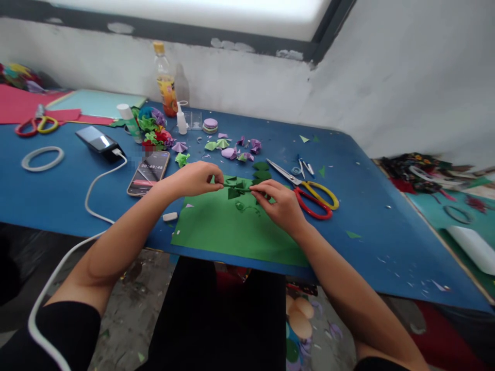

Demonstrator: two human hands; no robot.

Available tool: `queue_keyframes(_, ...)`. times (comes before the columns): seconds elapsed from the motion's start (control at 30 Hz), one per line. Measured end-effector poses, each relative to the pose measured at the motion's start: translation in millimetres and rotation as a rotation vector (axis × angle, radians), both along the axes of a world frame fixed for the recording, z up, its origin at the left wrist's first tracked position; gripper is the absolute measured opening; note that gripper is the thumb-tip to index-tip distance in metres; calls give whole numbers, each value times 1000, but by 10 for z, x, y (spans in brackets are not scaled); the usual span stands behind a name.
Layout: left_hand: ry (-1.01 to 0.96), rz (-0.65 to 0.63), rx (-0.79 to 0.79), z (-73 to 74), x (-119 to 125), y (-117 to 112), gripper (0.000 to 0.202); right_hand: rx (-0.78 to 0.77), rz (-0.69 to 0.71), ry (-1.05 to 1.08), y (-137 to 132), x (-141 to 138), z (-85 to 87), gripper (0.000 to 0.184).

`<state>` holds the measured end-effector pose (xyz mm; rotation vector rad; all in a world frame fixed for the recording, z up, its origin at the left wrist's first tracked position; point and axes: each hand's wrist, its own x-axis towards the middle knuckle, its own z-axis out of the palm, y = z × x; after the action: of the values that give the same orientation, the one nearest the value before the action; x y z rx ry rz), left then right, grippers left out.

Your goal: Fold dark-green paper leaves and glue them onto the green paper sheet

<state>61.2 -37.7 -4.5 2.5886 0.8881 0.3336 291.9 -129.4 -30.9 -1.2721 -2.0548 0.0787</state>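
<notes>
Table [371, 216] near edge runs just in front of the lap; green sheet [216, 232] lies close along it. Phone [149, 172] bounds left-side room, scissors [297, 181] the right; beyond scissors, wide blue surface, scattered scraps. Left hand [203, 178] and right hand [279, 203]: thumb and fingertips pinching opposite ends of sprig [234, 189], over sheet's far part. Sprig dark green, thin-stemmed, leaves pointed, folded. Farther: lilac petals [229, 153], then wall [247, 85].

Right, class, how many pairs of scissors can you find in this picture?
2: one pair of scissors by the red paper at far left, another pair beside the right hand. Others may be hidden.
</notes>
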Motion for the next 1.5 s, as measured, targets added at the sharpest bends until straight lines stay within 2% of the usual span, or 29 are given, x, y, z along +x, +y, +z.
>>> queue_keyframes(0.33, -51, 38, 18, -5, -7, 17, 21, -44, -14, 9, 10, 19, -9, 17)
queue_keyframes(0.53, -158, 111, 49, 7, -26, 42, 20, -53, -1, 4, 28, 24, -18, 18)
queue_keyframes(0.63, -186, 201, 77, 28, -41, 50, 19, -66, 3, 33, 23, 14, -12, 18)
queue_keyframes(0.83, -53, 354, 154, 32, -68, 73, 20, -134, -119, 317, 29, -14, 35, 22)
queue_keyframes(1.0, 99, 386, 128, 12, -64, 70, 21, -257, -133, 354, 104, 17, 31, 25)
queue_keyframes(1.2, 148, 387, 116, -8, -65, 80, 18, -332, -106, 422, 142, 35, -27, 28)
queue_keyframes(1.37, 165, 377, 106, -7, -69, 85, 19, -222, -156, 257, 124, 54, 5, 20)
queue_keyframes(1.5, 148, 410, 116, 12, -77, 89, 21, -110, -204, 209, 112, 135, 80, 18)
